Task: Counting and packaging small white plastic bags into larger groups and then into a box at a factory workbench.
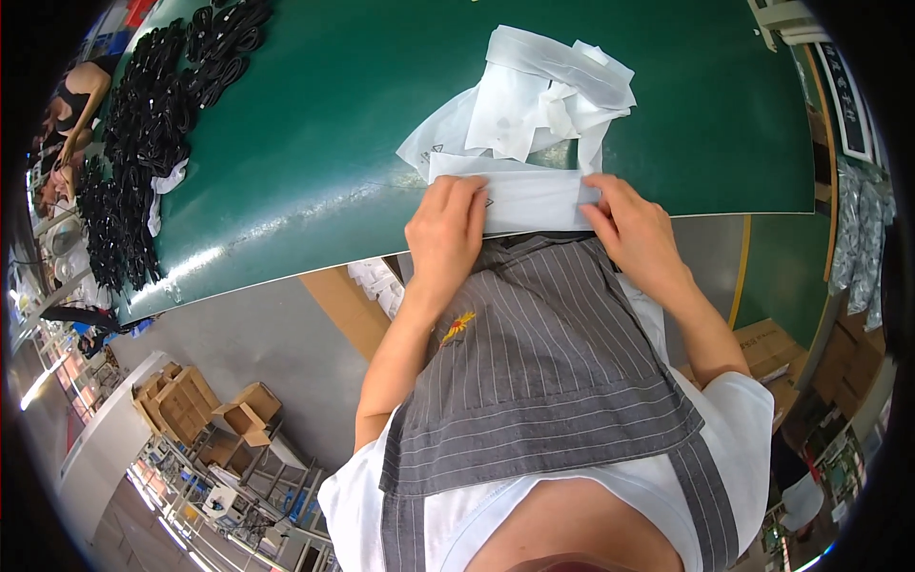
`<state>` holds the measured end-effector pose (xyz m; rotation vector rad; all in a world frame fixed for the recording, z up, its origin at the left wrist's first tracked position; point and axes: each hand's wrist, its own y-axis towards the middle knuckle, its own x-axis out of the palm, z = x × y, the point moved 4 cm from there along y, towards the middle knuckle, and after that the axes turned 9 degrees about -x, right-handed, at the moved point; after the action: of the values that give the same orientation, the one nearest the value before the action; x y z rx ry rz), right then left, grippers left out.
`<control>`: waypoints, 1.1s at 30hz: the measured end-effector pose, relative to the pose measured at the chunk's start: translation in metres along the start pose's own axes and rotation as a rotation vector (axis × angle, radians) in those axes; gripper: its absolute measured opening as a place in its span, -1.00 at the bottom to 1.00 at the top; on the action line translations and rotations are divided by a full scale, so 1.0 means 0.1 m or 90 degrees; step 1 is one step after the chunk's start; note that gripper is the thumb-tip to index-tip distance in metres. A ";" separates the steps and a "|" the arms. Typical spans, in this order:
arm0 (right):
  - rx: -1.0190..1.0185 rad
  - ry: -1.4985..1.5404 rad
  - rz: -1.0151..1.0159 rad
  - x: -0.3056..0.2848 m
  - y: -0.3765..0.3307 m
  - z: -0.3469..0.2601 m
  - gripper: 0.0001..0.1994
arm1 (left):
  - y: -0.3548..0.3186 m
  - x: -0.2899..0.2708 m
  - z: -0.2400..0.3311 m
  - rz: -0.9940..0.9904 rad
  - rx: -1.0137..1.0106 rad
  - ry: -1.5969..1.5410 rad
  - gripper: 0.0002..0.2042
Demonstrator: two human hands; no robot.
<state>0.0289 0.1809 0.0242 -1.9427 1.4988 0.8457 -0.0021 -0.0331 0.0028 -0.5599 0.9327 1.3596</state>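
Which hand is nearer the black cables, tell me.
Left. The left hand is right of the black cables, touching the white sheet; the right hand is farther right.

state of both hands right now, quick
Left hand: closed, holding the left end of a folded white sheet.
Right hand: closed, holding its right end.

The 2 bare arms reach from the near side toward the far side, elbows bent and set apart. The left forearm (386,367) rises far and slightly right to the left hand (445,227), which is held back upward with its fingers bent. The right forearm (703,329) slants far and left to the right hand (637,232), also back upward, its fingers curving left and its thumb nearer, spread from the index finger. The 2 hands face each other, roughly level, apart.
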 end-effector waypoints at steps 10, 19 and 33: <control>-0.150 0.128 0.061 -0.09 0.42 -0.43 -0.82 | 0.68 -0.48 -0.60 0.122 -0.171 -0.120 -0.87; -0.596 0.116 0.334 -0.41 1.08 -1.12 -0.43 | 0.63 -1.15 0.57 0.208 0.295 -0.120 -0.84; 0.036 0.277 -0.027 0.00 0.28 -0.11 -0.84 | 0.07 -0.13 -0.25 0.069 -0.145 -0.206 -0.71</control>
<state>0.0034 0.1665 0.0304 -2.2020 1.6893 0.3673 -0.0137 -0.0595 0.0015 -0.4463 0.5551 1.6103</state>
